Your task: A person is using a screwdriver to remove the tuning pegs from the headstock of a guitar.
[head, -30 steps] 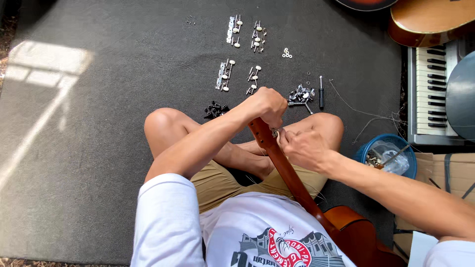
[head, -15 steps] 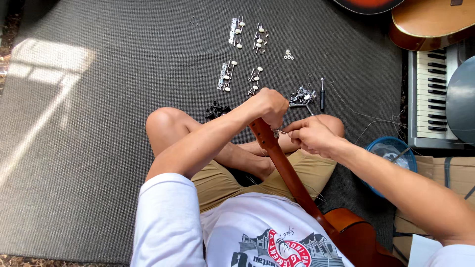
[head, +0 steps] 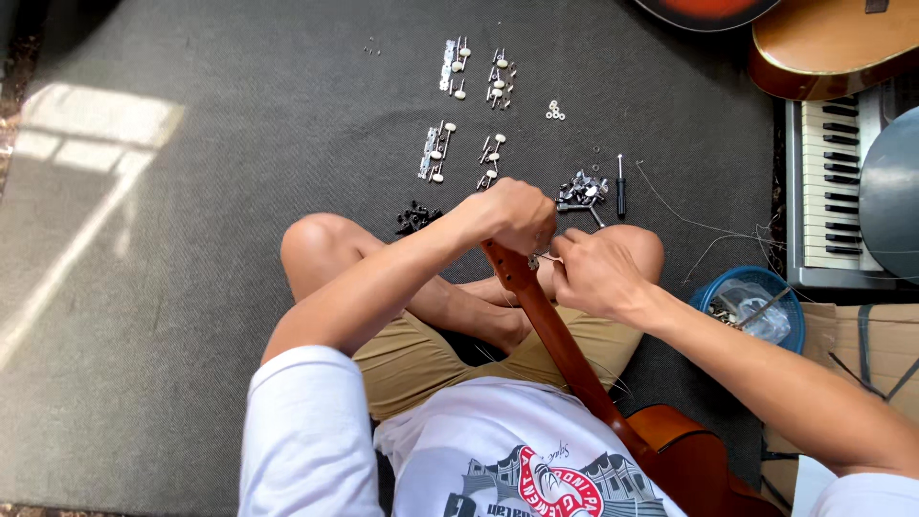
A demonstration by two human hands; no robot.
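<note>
I sit cross-legged on a dark mat with a reddish-brown guitar (head: 560, 340) across my lap, its neck pointing away from me. My left hand (head: 512, 215) is wrapped around the headstock and hides most of it. My right hand (head: 593, 268) sits just right of the neck near the headstock, its fingers pinched on a thin guitar string (head: 548, 257) at the headstock's side. On the mat beyond my hands lie rows of silver tuning machines with white knobs (head: 436, 153), a small pile of metal parts (head: 579, 189) and a black-handled screwdriver (head: 620, 187).
A heap of small black pieces (head: 416, 218) lies by my left knee. Loose wire strings (head: 708, 235) trail to the right. A blue bowl (head: 756, 302) holds clear plastic. At right are a keyboard (head: 833, 182), a grey round lid (head: 890, 191), cardboard (head: 866, 349) and two more guitar bodies (head: 833, 43).
My right hand has shifted up and left along the neck toward the headstock, uncovering the blue bowl. The left hand has stayed on the headstock.
</note>
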